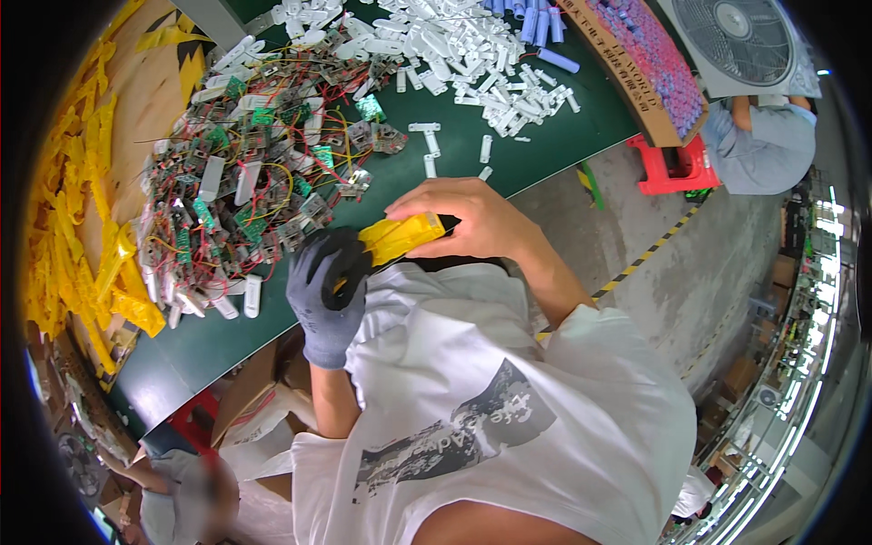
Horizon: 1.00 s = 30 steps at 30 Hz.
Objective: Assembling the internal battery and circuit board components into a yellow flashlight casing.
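Note:
A yellow-wrapped block [400, 238] is held between my two hands, just in front of my body at the table's near edge. My left hand [329, 295], in a grey and black glove, closes round its left end. My bare right hand [474, 218] grips the right end, with the fingers over the top and the thumb below. A dark part shows beside the block's right end, under the right hand. What the block is cannot be made out. To the left of my hands lies a heap of green circuit boards [263, 182] with metal parts, red and yellow wires.
White plastic pieces [436, 45] are spread over the far part of the green table [200, 350]. Yellow strips [73, 227] cover a wooden board at left. Blue cylinders [545, 27] lie beside a cardboard box [636, 100] of pink cylinders, above a red stool [677, 168]. Other people sit nearby.

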Tool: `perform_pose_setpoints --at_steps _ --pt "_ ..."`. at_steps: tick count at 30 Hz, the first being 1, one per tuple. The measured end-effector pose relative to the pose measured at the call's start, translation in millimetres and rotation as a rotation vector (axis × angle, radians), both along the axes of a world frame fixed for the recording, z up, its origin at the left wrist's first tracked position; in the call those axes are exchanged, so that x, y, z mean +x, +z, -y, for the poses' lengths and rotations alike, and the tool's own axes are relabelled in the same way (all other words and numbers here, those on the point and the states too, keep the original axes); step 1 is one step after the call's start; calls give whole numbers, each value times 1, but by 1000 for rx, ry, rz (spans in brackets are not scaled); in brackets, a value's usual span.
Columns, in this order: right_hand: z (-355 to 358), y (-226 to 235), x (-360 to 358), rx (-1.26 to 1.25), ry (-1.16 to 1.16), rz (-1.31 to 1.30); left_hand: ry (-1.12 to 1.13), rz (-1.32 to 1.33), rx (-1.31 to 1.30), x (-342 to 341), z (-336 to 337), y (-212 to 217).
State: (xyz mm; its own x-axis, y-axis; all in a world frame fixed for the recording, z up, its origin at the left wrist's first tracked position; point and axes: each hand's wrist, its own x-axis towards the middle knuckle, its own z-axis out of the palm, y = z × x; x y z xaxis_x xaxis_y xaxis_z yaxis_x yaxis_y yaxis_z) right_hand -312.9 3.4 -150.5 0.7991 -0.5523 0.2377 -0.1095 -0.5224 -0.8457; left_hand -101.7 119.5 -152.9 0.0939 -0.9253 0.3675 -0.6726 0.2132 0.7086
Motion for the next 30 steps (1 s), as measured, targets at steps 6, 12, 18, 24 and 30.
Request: perform_pose_setpoints --at_steps 6,12,18,24,30 --pt "25 15 -44 -64 -750 -58 30 122 -22 -8 7 -7" --pt "36 1 -54 -161 -673 -348 29 150 -33 -9 11 -13" --pt "33 -3 -39 -170 -634 -72 18 129 -28 -8 13 -13" --pt "23 5 -22 119 -277 -94 18 130 -9 -6 12 -9" --pt "33 4 0 -154 -84 -203 13 120 -31 -5 9 -14"
